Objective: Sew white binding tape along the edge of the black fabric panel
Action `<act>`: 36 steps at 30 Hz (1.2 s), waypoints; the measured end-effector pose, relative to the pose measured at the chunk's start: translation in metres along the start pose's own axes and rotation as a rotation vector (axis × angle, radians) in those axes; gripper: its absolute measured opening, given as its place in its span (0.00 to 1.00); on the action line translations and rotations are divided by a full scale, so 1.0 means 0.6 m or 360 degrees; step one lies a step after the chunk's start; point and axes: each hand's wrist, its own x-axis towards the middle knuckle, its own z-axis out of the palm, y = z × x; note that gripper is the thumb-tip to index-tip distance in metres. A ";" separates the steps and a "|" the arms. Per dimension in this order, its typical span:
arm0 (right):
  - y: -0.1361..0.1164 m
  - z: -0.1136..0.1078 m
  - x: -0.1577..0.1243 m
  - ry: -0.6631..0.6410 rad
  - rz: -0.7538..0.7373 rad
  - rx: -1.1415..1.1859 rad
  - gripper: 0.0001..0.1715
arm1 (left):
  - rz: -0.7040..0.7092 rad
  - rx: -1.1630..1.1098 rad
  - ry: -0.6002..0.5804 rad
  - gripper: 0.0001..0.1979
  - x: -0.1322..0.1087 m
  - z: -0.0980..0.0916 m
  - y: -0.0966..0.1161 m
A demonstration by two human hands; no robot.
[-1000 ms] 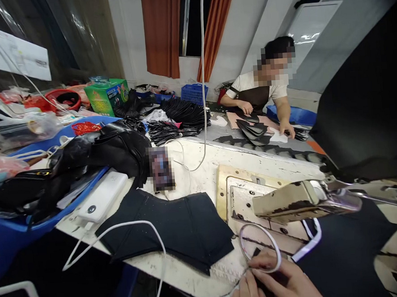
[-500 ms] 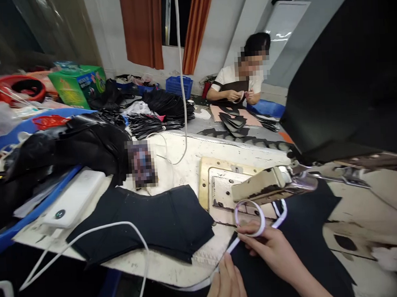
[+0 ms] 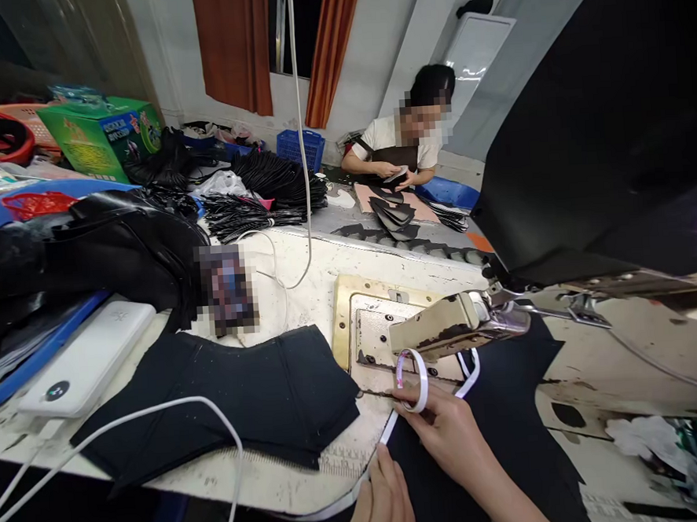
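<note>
A narrow roll of white tape (image 3: 422,382) is pinched in the fingers of my right hand (image 3: 447,428), at the front of the sewing machine. Its strip runs along the edge of a black fabric piece (image 3: 523,408), which lies partly under my right wrist. My left hand (image 3: 383,499) is lower and to the left, its fingers close together and closed on the taped edge of that fabric; what its thumb does is partly hidden. A white strip also loops near the machine's arm (image 3: 441,326). Left of both hands lies a stack of black cut pieces (image 3: 227,402).
A white power bank (image 3: 88,359) with a white cable (image 3: 219,418) sits at left. Behind it are black sheets (image 3: 117,244) and a green box (image 3: 105,138). Across the table a co-worker (image 3: 386,148) handles a small dark piece. A black panel (image 3: 601,135) stands at right.
The view has shifted slightly right. The tape roll has turned to a narrower angle in my right hand. Both hands stay at the taped edge. The co-worker's hands have lowered.
</note>
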 end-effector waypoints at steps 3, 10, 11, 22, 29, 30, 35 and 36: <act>0.006 0.004 0.002 0.0010 0.0002 -0.0030 0.13 | -0.0029 -0.0014 -0.0001 0.15 -0.003 0.000 0.005; 0.005 0.005 -0.005 -0.0006 0.0056 0.0086 0.13 | -0.0453 -0.0580 -0.0205 0.18 0.042 0.003 -0.027; 0.000 0.003 -0.010 -0.0013 0.0057 0.0122 0.13 | -0.0566 -0.0701 -0.0241 0.19 0.057 0.004 -0.037; -0.034 -0.028 -0.069 -0.0005 0.0235 0.1025 0.15 | -0.1284 -0.2035 -0.0635 0.11 0.136 -0.022 -0.066; -0.040 -0.033 -0.089 0.0105 0.0015 0.0882 0.11 | -0.1496 -0.2287 -0.0920 0.10 0.140 -0.032 -0.068; -0.041 -0.035 -0.092 0.0095 -0.0005 0.0857 0.12 | -0.1438 -0.2249 -0.0911 0.10 0.139 -0.033 -0.068; -0.038 -0.036 -0.100 0.0166 -0.0067 0.0742 0.13 | -0.1228 -0.2073 -0.0840 0.11 0.134 -0.041 -0.067; -0.037 -0.035 -0.101 0.0194 -0.0082 0.0718 0.13 | -0.1214 -0.2060 -0.0825 0.11 0.134 -0.041 -0.066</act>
